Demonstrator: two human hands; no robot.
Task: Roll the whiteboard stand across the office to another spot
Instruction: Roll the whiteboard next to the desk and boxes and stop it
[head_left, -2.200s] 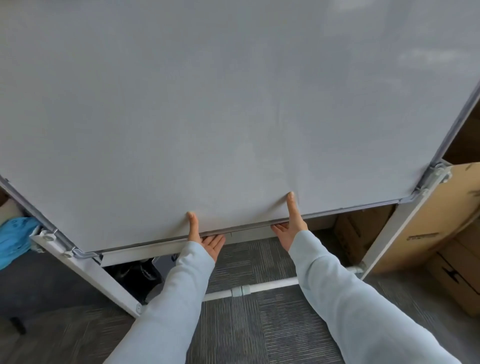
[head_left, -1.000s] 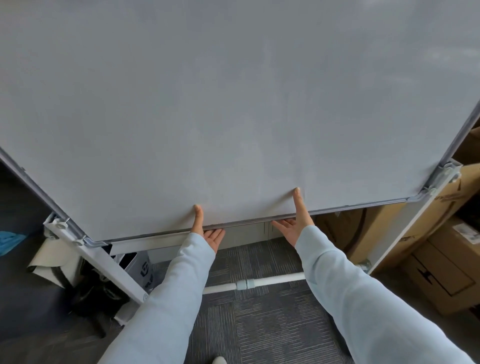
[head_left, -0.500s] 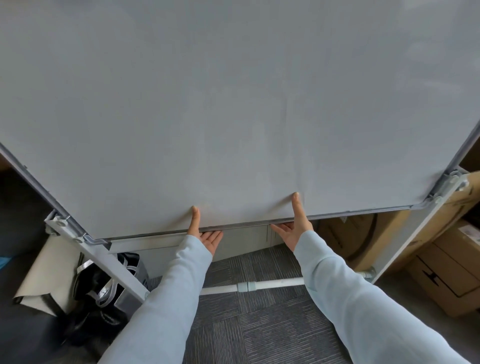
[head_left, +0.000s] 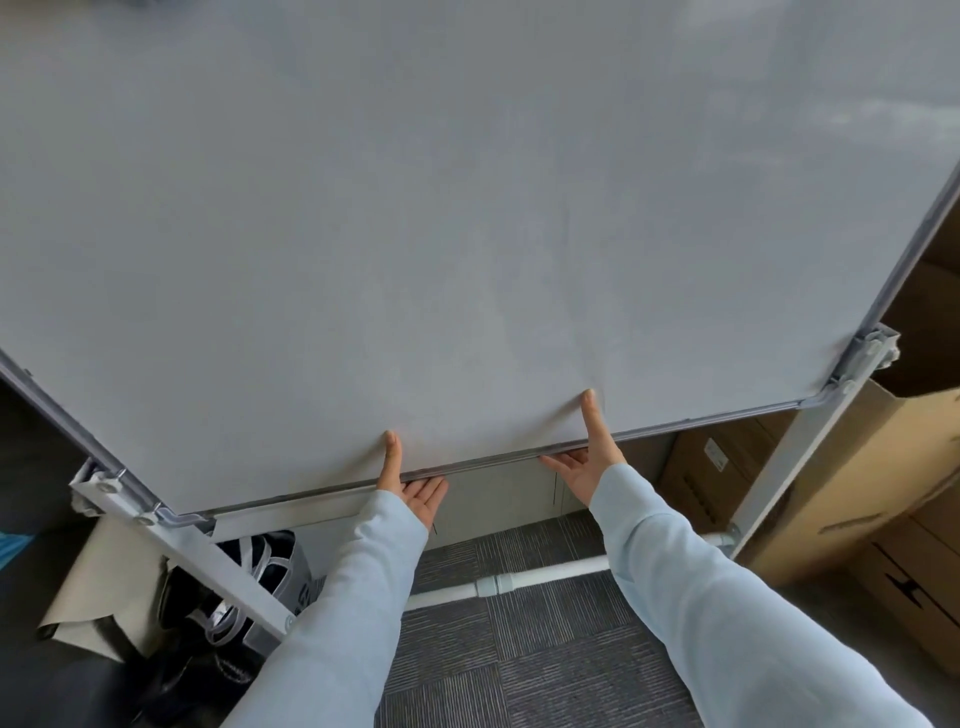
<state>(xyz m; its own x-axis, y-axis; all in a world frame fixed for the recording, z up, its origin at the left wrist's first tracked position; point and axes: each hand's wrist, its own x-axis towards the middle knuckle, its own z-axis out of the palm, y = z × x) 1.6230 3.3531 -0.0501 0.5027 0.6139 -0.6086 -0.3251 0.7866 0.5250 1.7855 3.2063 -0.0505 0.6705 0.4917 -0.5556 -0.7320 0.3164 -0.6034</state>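
Note:
A large blank whiteboard (head_left: 467, 218) on a white metal stand fills most of the head view. Its lower frame edge runs from lower left to right. My left hand (head_left: 410, 480) grips that bottom edge, thumb on the front face and fingers curled underneath. My right hand (head_left: 589, 457) holds the same edge further right in the same way. The stand's left leg (head_left: 208, 561) and right leg (head_left: 779, 467) slant down from the board's corners, joined low down by a white crossbar (head_left: 519, 577). The wheels are out of sight.
Brown cardboard boxes (head_left: 878, 493) are stacked close behind the right leg. At lower left, a black and white bag (head_left: 249, 582) and a crumpled beige sheet (head_left: 104, 582) lie by the left leg. Grey striped carpet (head_left: 519, 665) covers the floor under the crossbar.
The board and stand have shifted relative to the room: the blue item at left has slid out of view, and the bag and beige sheet have appeared. Both hands keep their grip.

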